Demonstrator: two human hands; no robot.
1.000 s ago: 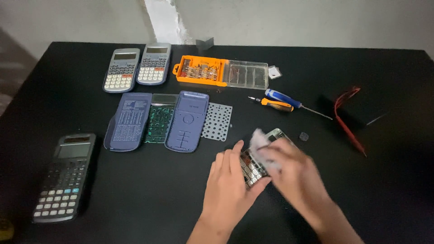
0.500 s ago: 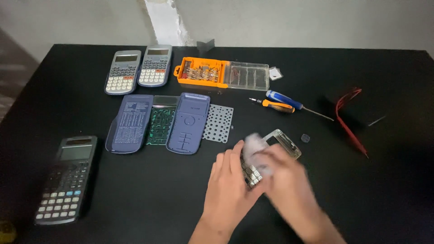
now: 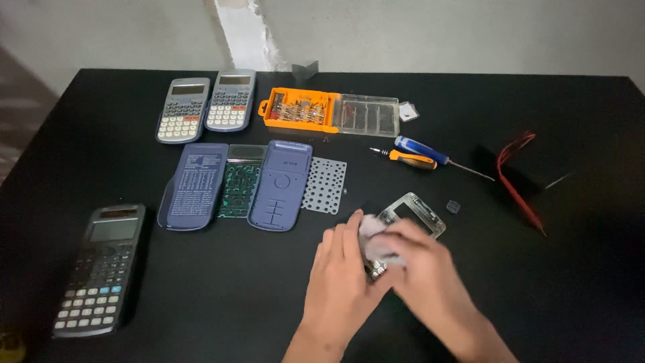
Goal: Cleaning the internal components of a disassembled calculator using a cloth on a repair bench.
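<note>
The clear calculator frame (image 3: pixel 411 214) lies flat on the black tabletop (image 3: pixel 201 302), right of centre and near the front edge, its long axis running on a diagonal from lower left to upper right; the window end points up and to the right, toward the small dark cap (image 3: pixel 453 206) just beside it, while the lower end disappears under the hands. The left hand (image 3: pixel 342 275) comes in from the bottom edge, palm down, fingers stretched flat and together, pressing on the lower left side of the frame. The right hand (image 3: pixel 430 279) reaches in from the lower right, its fingers curled and its grip pinched shut on a pale cloth (image 3: pixel 376 238) that rests on the frame's middle. Both hands are blurred, so the exact fingertip contact is hard to make out, and the frame's lower half, with what looks like a bit of key grid, is mostly hidden. Both forearms are cut off by the bottom edge. Behind, well apart, lie two blue case shells (image 3: pixel 235 185) with a green circuit board (image 3: pixel 240 189) between them, a grey perforated key sheet (image 3: pixel 324 185), and a blue and orange screwdriver pair (image 3: pixel 416 153).
</note>
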